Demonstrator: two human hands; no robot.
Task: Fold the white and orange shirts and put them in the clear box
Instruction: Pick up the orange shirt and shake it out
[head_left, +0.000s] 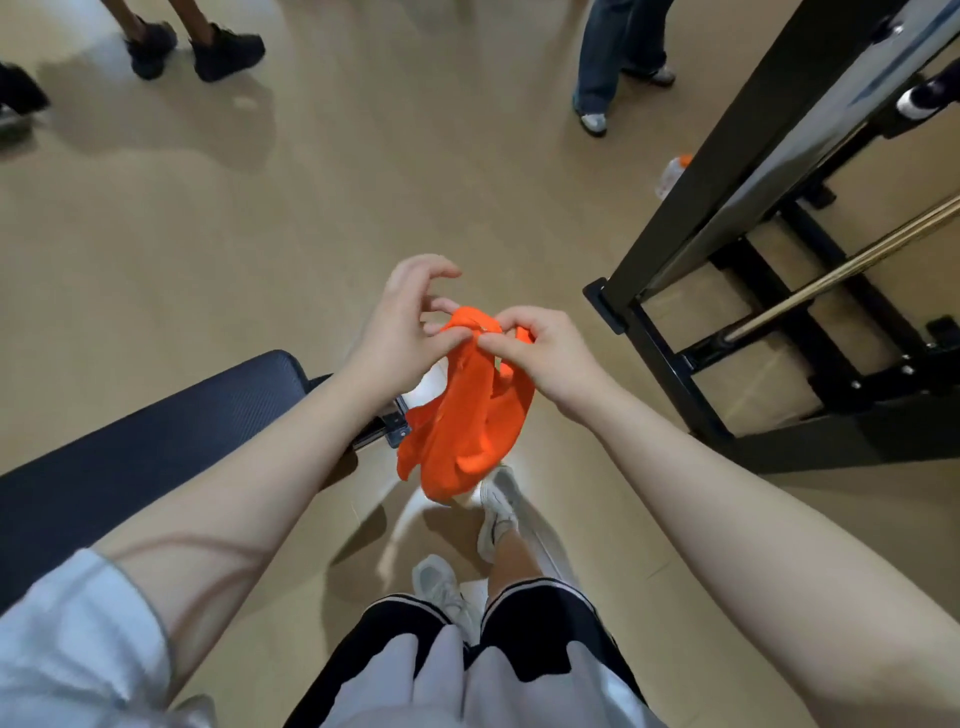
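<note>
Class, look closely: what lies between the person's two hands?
In the head view, the bunched top of the orange shirt, pinched by left hand and right hand.

Even, bright indoor light is being cast from above. Soft glare is being thrown off the floor (363, 156) at far left, and faint shadows are being laid beneath the feet. Straight lines are being bent by wide-angle distortion at the edges; slight blur is being shown throughout.

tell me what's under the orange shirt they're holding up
Below the hanging orange shirt, pinched by the left hand and right hand, are tan floor and the person's white shoe. A white patch shows behind it; what that is cannot be told.
</note>
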